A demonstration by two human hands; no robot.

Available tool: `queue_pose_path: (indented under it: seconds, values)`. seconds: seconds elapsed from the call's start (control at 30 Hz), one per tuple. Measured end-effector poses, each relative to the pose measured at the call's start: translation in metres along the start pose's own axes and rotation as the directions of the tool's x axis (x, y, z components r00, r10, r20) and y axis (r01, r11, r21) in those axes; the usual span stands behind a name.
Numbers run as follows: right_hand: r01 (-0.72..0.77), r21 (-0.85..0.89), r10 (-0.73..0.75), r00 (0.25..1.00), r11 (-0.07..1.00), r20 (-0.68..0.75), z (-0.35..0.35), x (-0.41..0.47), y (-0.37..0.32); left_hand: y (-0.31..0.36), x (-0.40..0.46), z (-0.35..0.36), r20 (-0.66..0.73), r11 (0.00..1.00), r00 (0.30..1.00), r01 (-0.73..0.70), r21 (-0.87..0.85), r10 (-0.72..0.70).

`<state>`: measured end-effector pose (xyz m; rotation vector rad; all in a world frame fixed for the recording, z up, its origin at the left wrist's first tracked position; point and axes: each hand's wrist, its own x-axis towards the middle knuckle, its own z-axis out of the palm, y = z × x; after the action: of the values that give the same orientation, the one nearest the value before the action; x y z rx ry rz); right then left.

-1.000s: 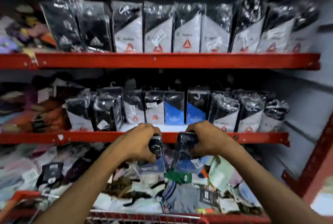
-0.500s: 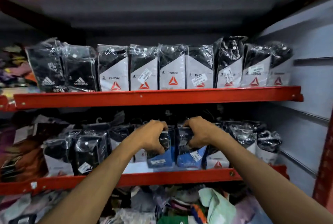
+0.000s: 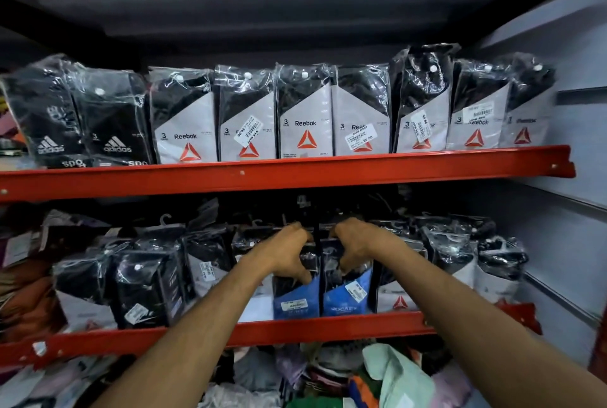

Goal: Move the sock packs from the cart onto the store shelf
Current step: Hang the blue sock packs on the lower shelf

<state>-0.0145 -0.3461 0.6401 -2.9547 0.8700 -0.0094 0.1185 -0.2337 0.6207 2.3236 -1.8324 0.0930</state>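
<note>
A: Item, nearest? Jumbled clothing (image 3: 387,374) is lying below both forearms, cropped by the frame.

B: Left hand (image 3: 289,253) is gripping one blue sock pack (image 3: 295,301); right hand (image 3: 356,248) its neighbour (image 3: 348,299), both standing on the lower shelf (image 3: 328,325).

A: Beyond? Hangers are blurring into shadow.

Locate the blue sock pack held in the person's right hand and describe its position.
In the head view, the right blue sock pack stands on the lower red shelf, centre, beside the left hand's blue pack and left of a Reebok pack.
</note>
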Motion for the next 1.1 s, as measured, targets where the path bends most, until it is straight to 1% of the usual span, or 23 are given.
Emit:
queue_pose_path:
  seconds: [0.1, 0.17, 0.3, 0.43, 0.6, 0.77, 0.93, 1.1]
  values:
    - [-0.016, -0.045, 0.016, 1.000, 0.999, 0.002, -0.005, 0.000, 0.000, 0.001, 0.004, 0.001, -0.027, 1.000, 1.000, 0.008, -0.016, -0.008]
    - [-0.013, -0.041, 0.011, 0.999, 0.999, -0.037, -0.004, 0.000, 0.002, 0.000, 0.004, 0.004, -0.039, 1.000, 0.999, 0.010, -0.003, -0.010]
    - [0.021, -0.045, -0.029, 0.984, 0.999, -0.173, 0.001, -0.005, 0.007, -0.003, -0.001, 0.008, -0.118, 1.000, 0.993, -0.021, 0.011, 0.022]
    - [0.068, -0.035, -0.075, 0.949, 0.997, -0.307, 0.010, -0.014, 0.010, -0.006, -0.012, 0.012, -0.210, 0.999, 0.977, -0.044, -0.031, 0.037]
    - [0.081, -0.060, -0.099, 0.895, 0.995, -0.435, 0.028, -0.025, 0.008, -0.008, -0.026, 0.020, -0.254, 0.998, 0.967, -0.046, -0.044, 0.033]
    - [0.070, -0.027, -0.074, 0.884, 0.997, -0.462, 0.041, -0.031, 0.004, -0.011, -0.031, 0.030, -0.276, 0.999, 0.961, -0.009, 0.034, 0.018]
    - [0.071, -0.034, -0.079, 0.882, 0.997, -0.465, 0.045, -0.033, 0.004, -0.010, -0.031, 0.039, -0.342, 1.000, 0.940, -0.002, 0.013, 0.006]
    - [0.069, -0.032, -0.076, 0.886, 0.997, -0.457, 0.051, -0.032, 0.002, -0.013, -0.031, 0.046, -0.352, 1.000, 0.936, -0.006, 0.013, 0.010]
